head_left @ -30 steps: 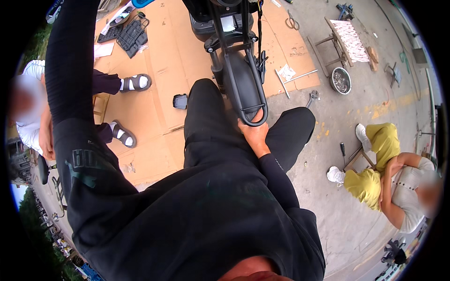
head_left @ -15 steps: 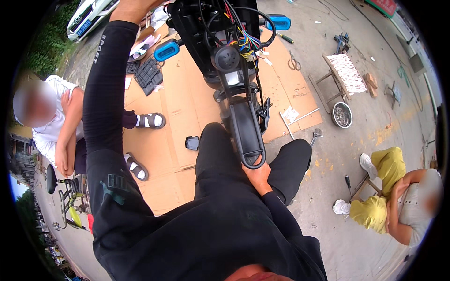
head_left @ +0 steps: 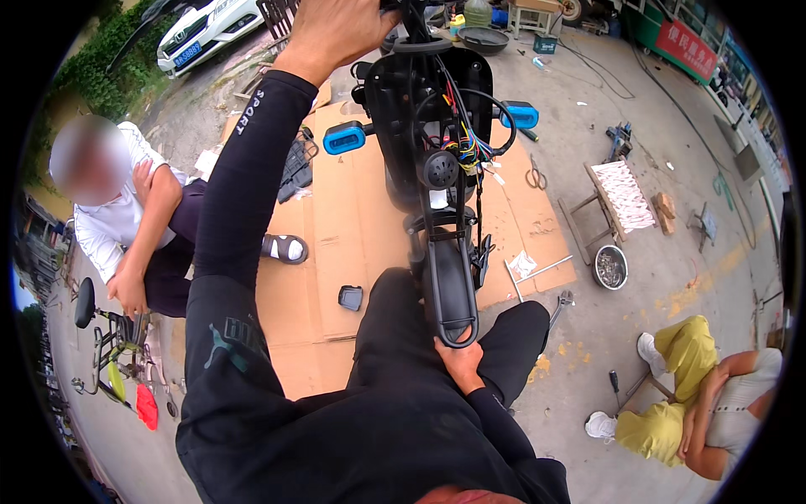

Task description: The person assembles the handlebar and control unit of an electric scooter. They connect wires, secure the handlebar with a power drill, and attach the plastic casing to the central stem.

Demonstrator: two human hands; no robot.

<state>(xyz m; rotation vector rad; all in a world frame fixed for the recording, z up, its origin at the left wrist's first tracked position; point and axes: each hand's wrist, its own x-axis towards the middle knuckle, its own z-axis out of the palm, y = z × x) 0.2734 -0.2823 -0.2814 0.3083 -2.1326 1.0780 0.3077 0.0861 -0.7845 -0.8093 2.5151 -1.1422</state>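
Observation:
An electric scooter (head_left: 407,126) stands in front of me, its rear end toward my knees. Coloured wires (head_left: 470,147) hang exposed from its open middle. My left hand (head_left: 340,34) is at the top of the view, closed around the scooter's handlebar (head_left: 389,18); its fingertips are partly hidden. At the near end my right hand (head_left: 460,361) grips the black rear rack (head_left: 457,329) from below. Blue-rimmed pedals (head_left: 346,138) stick out on both sides. A small black plastic part (head_left: 350,297) lies on the cardboard by my left knee.
Cardboard (head_left: 332,227) lies beneath the scooter. One person sits at the left, arms crossed; another sits at the right. To the right are a woven stool (head_left: 623,197), a metal bowl of small parts (head_left: 610,267), pliers (head_left: 536,175), a wrench (head_left: 561,307) and a screwdriver (head_left: 614,385).
The view has tilted up, so the scooter sits lower in it and more of the background shows. My left hand now shows more fully at the handlebar; my right hand stays on the rear rack.

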